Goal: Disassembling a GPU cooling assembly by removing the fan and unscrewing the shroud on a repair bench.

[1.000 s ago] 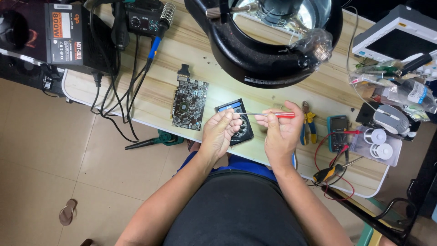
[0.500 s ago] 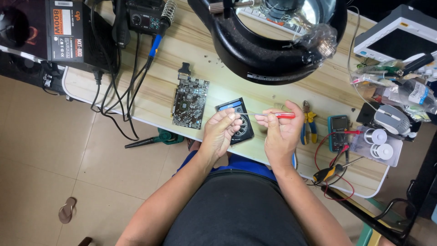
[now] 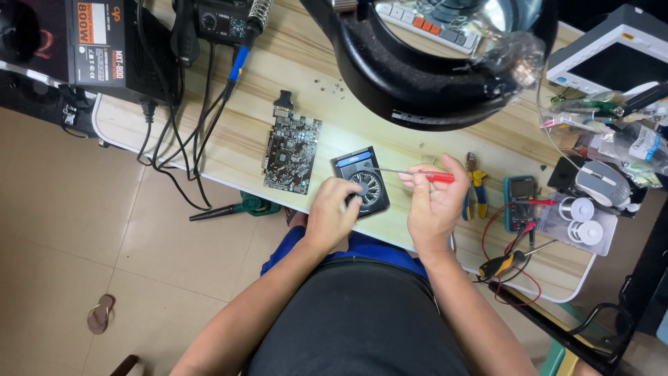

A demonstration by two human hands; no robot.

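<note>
Cooler fan module (image 3: pixel 363 182), black with a round fan and a blue strip on its top edge, sits just below frame centre on the light wood bench (image 3: pixel 390 132), near the front edge. Left hand (image 3: pixel 331 212) is closed on its lower-left corner, pinning it down. Right hand (image 3: pixel 433 202) is closed around a red-handled precision screwdriver (image 3: pixel 417 174); the shaft runs left, tip at the module's upper right edge, near the fan.

Risks as I read it:
- Shaft lies nearly flat to the housing. If the tip slips, it could skid into the fan blades or cam out a screw head.
- Module is close to the bench edge, so a hard push could shove it off if the left hand's grip loosens.
- Small loose screws (image 3: pixel 327 85) lie above the bare circuit board (image 3: pixel 292 152), left of the module. A sleeve or cable could sweep them off, or onto the board.
- Red probe leads from the multimeter (image 3: pixel 519 202) loop near the right wrist and could snag.

Containers: clear plastic tray (image 3: pixel 577 224) at right holds two spools of solder wire. Clear bags (image 3: pixel 605 132) at upper right hold small parts, contents too small to tell.

Magnifier lamp head (image 3: pixel 431 63) hangs over the upper centre. Pliers with yellow grips (image 3: pixel 474 188) lie just right of the right hand.
</note>
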